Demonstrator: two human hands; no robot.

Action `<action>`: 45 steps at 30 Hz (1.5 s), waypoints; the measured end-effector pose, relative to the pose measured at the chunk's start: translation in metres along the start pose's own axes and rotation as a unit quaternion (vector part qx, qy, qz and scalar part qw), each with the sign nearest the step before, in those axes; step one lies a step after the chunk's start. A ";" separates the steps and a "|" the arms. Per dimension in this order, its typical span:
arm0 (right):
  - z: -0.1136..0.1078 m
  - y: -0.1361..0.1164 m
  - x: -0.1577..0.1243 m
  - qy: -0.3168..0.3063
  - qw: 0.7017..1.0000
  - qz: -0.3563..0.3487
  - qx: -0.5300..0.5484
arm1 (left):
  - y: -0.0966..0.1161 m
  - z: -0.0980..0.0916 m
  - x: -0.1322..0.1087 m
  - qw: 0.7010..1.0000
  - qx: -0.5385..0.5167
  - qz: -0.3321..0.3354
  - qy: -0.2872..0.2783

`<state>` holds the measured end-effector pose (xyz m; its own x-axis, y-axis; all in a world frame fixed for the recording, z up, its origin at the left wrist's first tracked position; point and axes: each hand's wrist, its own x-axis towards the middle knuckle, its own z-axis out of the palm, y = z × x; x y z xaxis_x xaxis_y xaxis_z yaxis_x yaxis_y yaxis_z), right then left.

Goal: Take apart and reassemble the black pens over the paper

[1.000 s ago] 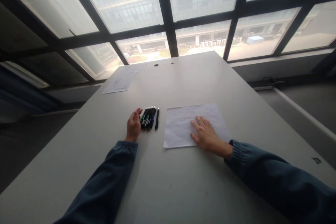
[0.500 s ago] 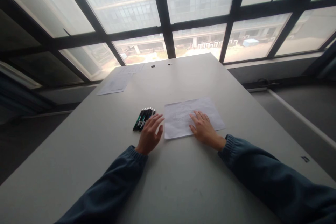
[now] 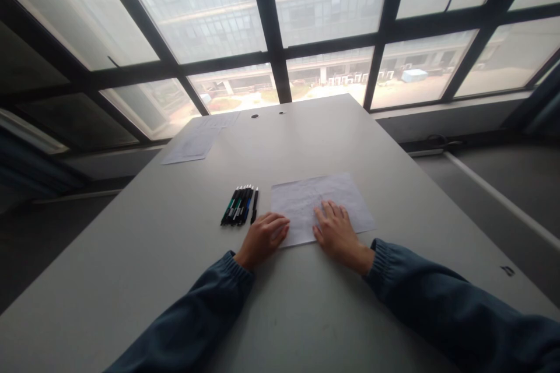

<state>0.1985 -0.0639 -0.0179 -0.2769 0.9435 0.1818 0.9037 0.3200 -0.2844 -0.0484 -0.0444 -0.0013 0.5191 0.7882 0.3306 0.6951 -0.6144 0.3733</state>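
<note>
A white sheet of paper [image 3: 306, 201] with faint marks lies on the grey table [image 3: 175, 280] in front of me. My right hand [image 3: 336, 232] lies flat and open on the sheet's near part, fingers stretched out. My left hand [image 3: 263, 237] rests at the sheet's near left corner, fingers loosely curled, their tips touching the paper's edge, and it holds nothing. A row of several pens [image 3: 239, 205] lies just left of the sheet, beyond my left hand and apart from it.
Another sheet of paper [image 3: 192, 144] lies at the table's far left. Two small round holes [image 3: 255, 116] sit near the far edge. Large windows with dark frames stand behind the table. A floor strip runs along the right side.
My left hand has left the pens and moved right and nearer, onto the paper's near left corner. My right hand has stayed flat on the sheet.
</note>
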 end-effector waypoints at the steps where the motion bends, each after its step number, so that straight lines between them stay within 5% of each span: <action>1: -0.001 -0.001 0.000 0.005 1.000 0.002 0.002 | -0.003 -0.002 0.001 1.000 0.005 -0.009 0.021; 6: -0.006 -0.003 0.006 0.059 0.998 -0.028 0.025 | -0.024 -0.020 0.004 0.980 0.105 -0.103 0.132; 12: -0.002 0.001 0.011 0.071 0.996 -0.046 0.037 | -0.036 -0.031 0.008 0.927 0.280 -0.226 0.106; 20: 0.002 0.007 0.008 0.031 0.997 -0.047 0.046 | -0.033 -0.017 0.013 0.931 0.271 -0.222 0.100; 30: 0.004 0.006 0.006 0.017 0.998 -0.047 0.050 | -0.049 -0.021 0.014 0.910 0.293 -0.278 0.099; 38: 0.002 0.004 0.007 0.012 0.997 -0.052 0.047 | -0.048 -0.024 0.016 0.909 0.315 -0.258 0.092; 45: 0.006 0.003 0.007 0.012 0.999 -0.039 0.029 | -0.036 -0.027 0.022 0.939 0.227 -0.189 0.176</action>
<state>0.1977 -0.0556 -0.0233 -0.3377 0.9132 0.2281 0.8585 0.3982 -0.3232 -0.0756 -0.0055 0.0156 0.0521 0.8372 0.5444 0.9785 -0.1517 0.1396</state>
